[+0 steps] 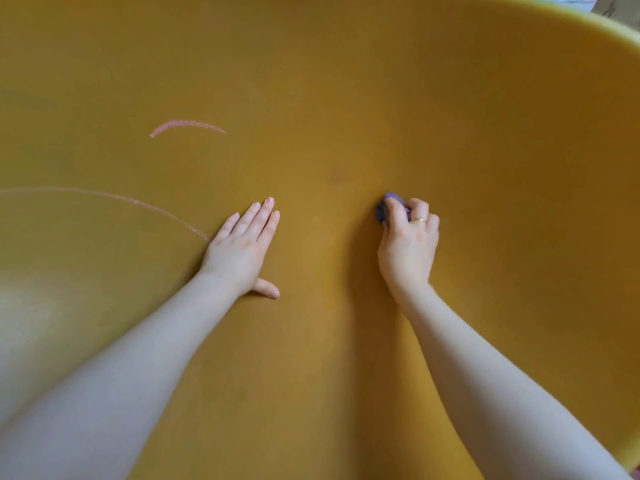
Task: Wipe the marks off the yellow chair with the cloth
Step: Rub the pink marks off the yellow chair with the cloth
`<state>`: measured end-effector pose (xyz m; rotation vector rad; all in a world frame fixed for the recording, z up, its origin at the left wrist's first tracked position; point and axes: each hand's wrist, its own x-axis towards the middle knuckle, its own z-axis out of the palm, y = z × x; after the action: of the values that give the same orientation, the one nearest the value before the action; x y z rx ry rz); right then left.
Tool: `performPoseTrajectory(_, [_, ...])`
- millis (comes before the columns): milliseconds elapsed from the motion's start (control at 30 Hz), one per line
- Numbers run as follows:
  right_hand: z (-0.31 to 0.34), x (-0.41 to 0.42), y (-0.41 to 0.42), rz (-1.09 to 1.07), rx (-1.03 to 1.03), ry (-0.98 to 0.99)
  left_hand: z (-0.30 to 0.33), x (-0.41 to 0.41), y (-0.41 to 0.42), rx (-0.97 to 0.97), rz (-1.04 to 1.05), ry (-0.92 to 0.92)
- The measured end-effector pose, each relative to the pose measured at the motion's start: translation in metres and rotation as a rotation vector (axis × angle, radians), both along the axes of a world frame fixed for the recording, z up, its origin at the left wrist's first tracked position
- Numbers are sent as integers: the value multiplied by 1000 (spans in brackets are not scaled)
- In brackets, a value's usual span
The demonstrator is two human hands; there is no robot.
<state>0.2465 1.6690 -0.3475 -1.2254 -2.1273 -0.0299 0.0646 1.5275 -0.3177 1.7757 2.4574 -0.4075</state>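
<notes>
The yellow chair (329, 98) fills nearly the whole view as a curved shell. A short pink chalk-like mark (187, 125) arcs across its upper left. A longer, fainter pink line (138, 204) curves from the left edge down to my left hand. My left hand (242, 247) lies flat on the chair, fingers together and thumb out, holding nothing. My right hand (408, 244), with a gold ring, is closed on a small purple cloth (386, 207) that is bunched up and pressed against the chair surface right of centre. Most of the cloth is hidden under the fingers.
The chair's pale yellow rim (588, 24) runs along the upper right, with a slice of light background beyond it in the top right corner. A glossy reflection shows on the chair at the lower left.
</notes>
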Motion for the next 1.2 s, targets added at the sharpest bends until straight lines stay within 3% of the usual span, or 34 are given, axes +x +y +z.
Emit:
performPoseTrajectory(167, [-35, -18, -90, 366, -177, -160, 3, 4, 0, -30, 30, 4])
performPoseTrajectory(333, [-15, 38, -120, 675, -273, -434, 9, 22, -11, -19, 9, -44])
performPoseTrajectory(467, [13, 100, -81, 335, -98, -446, 1, 48, -22, -46, -149, -122])
performPoseTrajectory(567, [43, 130, -41, 112, 39, -565, -4, 62, -20, -97, -170, -138])
performPoseTrajectory(667, [53, 139, -27, -51, 38, -424, -6, 63, -13, -105, -162, -160])
performPoseTrajectory(867, [-5, 108, -108, 270, -267, -347, -7, 66, -12, -127, -165, -178])
performPoseTrajectory(1000, [7, 116, -96, 441, -277, -470, -7, 68, -14, -122, -157, -175])
performPoseTrajectory(1200, [29, 129, -31, 15, -60, -377, -9, 66, -14, -70, -168, -217])
